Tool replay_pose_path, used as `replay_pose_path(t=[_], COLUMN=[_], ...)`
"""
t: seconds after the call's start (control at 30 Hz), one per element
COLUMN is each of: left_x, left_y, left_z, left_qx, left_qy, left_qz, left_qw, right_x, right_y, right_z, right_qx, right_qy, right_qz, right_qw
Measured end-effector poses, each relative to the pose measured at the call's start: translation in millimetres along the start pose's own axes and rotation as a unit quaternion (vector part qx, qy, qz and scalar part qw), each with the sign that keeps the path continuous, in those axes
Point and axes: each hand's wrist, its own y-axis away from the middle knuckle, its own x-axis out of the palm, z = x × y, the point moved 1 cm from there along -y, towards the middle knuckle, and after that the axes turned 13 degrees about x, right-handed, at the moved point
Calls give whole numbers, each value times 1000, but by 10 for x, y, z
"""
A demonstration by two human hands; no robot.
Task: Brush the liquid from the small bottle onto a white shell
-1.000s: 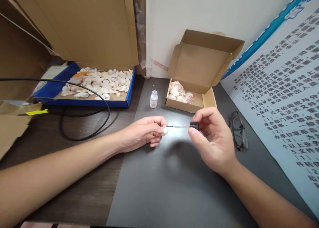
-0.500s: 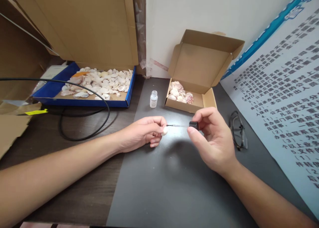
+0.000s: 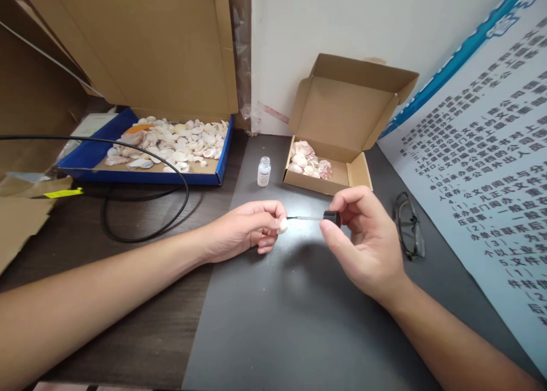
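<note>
Between the thumb and fingers of my left hand [image 3: 252, 228] is a small white seashell [image 3: 282, 226]. My right hand [image 3: 367, 240] pinches the black cap of a thin brush applicator [image 3: 331, 217]. Its clear stem points left, and the dark tip reaches the shell by my left fingertips; whether it touches the shell I cannot tell. An uncapped small glass bottle [image 3: 264, 172] with a white label stands upright behind my hands. To its right, an open cardboard box [image 3: 327, 183] holds several white and pinkish shells [image 3: 308, 159].
A blue-edged box [image 3: 145, 175] full of white shells lies at the back left, its lid raised. A black cable [image 3: 187, 197] loops in front of it. Glasses [image 3: 409, 225] lie right of my right hand, beside a large printed sheet [image 3: 482, 168]. A white wall [image 3: 342, 15] rises behind.
Both hands keep nearly the same place and hold. The shell and applicator have shifted only very slightly; the view has moved a touch.
</note>
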Motion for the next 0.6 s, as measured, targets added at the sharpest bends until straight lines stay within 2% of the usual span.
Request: replay_pose_path(t=[0.6], left_x=[9], left_y=[3], left_z=[-8], left_qx=[4], left_qy=[0], left_qz=[2], left_qw=[1000], right_x=[-11], right_y=[-12], right_z=[5], right_qx=[-4], right_qy=[8], right_qz=[2], right_qw=[1000])
